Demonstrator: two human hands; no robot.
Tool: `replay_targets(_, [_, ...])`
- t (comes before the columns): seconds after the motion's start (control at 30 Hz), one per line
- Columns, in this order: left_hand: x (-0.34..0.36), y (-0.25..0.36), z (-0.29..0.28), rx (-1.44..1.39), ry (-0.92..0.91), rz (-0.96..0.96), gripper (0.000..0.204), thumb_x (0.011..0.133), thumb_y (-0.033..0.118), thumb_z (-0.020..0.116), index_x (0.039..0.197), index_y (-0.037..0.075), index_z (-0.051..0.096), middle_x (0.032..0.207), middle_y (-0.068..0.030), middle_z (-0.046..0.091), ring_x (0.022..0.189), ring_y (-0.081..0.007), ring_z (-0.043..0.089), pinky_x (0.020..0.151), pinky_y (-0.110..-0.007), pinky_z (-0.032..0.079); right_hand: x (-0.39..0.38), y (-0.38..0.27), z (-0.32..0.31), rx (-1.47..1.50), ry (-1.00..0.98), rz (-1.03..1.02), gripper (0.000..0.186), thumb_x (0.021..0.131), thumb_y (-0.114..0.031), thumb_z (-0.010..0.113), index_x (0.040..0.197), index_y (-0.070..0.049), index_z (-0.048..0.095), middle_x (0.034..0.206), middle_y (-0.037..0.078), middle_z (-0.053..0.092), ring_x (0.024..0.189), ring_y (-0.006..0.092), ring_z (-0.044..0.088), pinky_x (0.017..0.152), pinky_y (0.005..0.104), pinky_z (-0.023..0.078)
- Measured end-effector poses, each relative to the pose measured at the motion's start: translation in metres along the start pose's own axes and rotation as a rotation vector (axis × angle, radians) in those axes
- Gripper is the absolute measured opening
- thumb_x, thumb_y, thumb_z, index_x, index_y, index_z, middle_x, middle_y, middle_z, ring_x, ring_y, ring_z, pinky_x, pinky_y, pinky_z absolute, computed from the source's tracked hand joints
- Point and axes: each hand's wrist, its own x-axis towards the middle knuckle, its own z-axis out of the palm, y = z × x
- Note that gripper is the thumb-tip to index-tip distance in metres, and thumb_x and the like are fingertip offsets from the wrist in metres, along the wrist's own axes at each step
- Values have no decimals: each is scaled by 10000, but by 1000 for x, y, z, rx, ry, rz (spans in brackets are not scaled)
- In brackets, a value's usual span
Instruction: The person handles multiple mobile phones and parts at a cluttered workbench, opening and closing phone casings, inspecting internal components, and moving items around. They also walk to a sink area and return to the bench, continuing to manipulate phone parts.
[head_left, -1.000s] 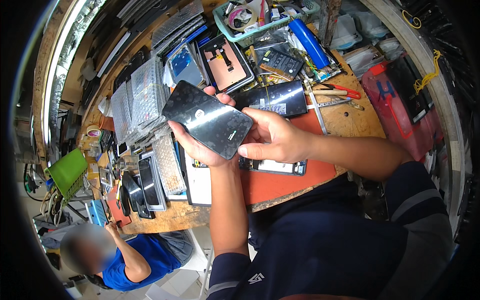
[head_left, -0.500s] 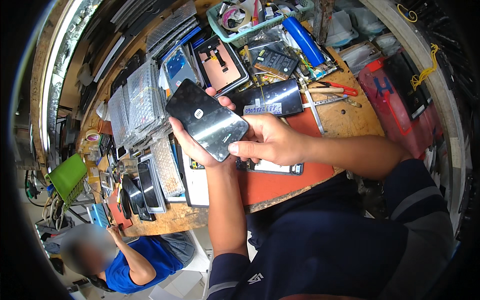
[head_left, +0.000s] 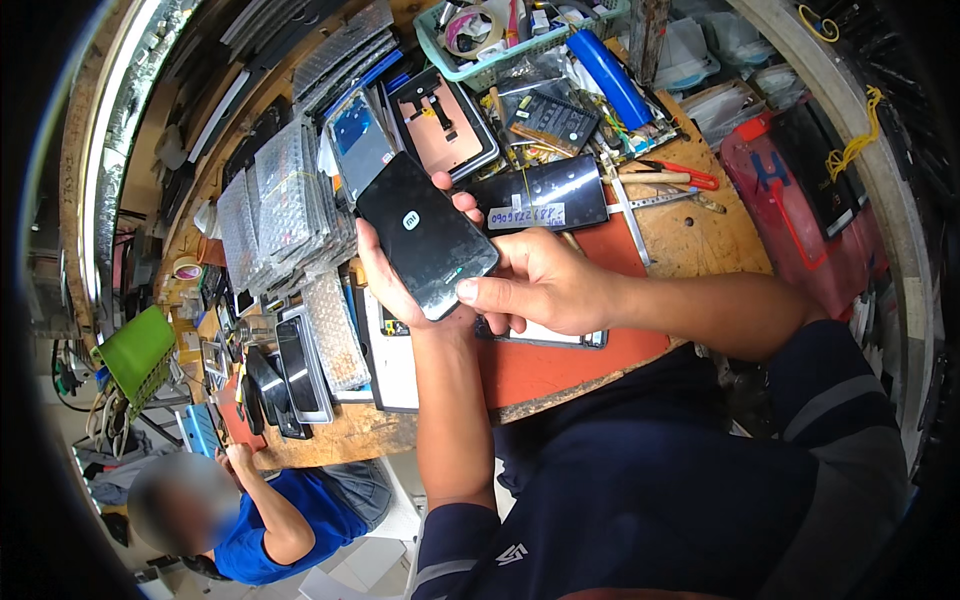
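Note:
A black smartphone (head_left: pixel 425 235) lies tilted across my left hand (head_left: pixel 385 275), its lit screen showing a small white logo. The left thumb lies along one side of it, with fingertips curled round the far edge. My right hand (head_left: pixel 545 285) grips the phone's lower right corner, its thumb on the screen near the bottom. Partly hidden under my hands, an opened device (head_left: pixel 590 336) rests on the red mat (head_left: pixel 560 370). Just beyond lies a dark screen panel (head_left: pixel 570 190) with a handwritten label.
Bubble-wrapped panels (head_left: pixel 285 195) are stacked to the left. A tablet-like shell (head_left: pixel 470 150), a teal basket (head_left: pixel 475 70) and a blue cylinder (head_left: pixel 608 80) lie farther back. Red-handled cutters (head_left: pixel 695 175) and a metal caliper (head_left: pixel 628 215) are at right. Another person in blue (head_left: pixel 290 525) sits at lower left.
The phone has shifted slightly right and tilted in my hands, so the bright glare band across its screen is gone. The person in blue has moved an arm slightly.

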Motion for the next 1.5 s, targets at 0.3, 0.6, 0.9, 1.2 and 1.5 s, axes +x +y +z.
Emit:
replay_targets(0.3, [1,-5,22,148,227,66,724,1033,607,319,1336,-26,499,1196,-235,640,891,-370,703,719,-473,628,0,1,-2,-25,13,-22,328,972,-279,686,767,-23,666,644,18,630,548,59,566,501,237,454])
replay_targets(0.6, [0,-8,24,235,250,97,711,1034,604,310,1317,-19,504,1160,-217,644,872,-364,695,703,-467,615,4,3,-7,-111,55,24,475,985,-404,675,685,-36,668,571,31,618,475,73,575,446,224,460])
replay_targets(0.9, [2,-6,18,285,212,64,738,1028,614,323,1359,-24,495,1213,-237,637,942,-376,706,763,-469,622,8,-2,-8,-133,113,47,613,1023,-472,579,611,-22,639,514,44,595,414,87,561,401,225,453])
replay_targets(1.2, [1,-15,21,712,-176,-67,875,893,479,605,1501,-90,334,1349,-304,566,894,-271,688,662,-366,611,9,-18,-19,-74,229,-33,655,1027,-538,530,624,-30,617,517,43,575,419,98,560,394,219,435])
replay_targets(1.5, [4,-35,57,330,474,32,630,942,317,503,1387,-127,459,1312,-313,582,874,-284,705,612,-333,604,13,-3,-28,265,16,-54,456,1032,-359,530,941,65,672,780,141,695,522,148,613,504,233,508])
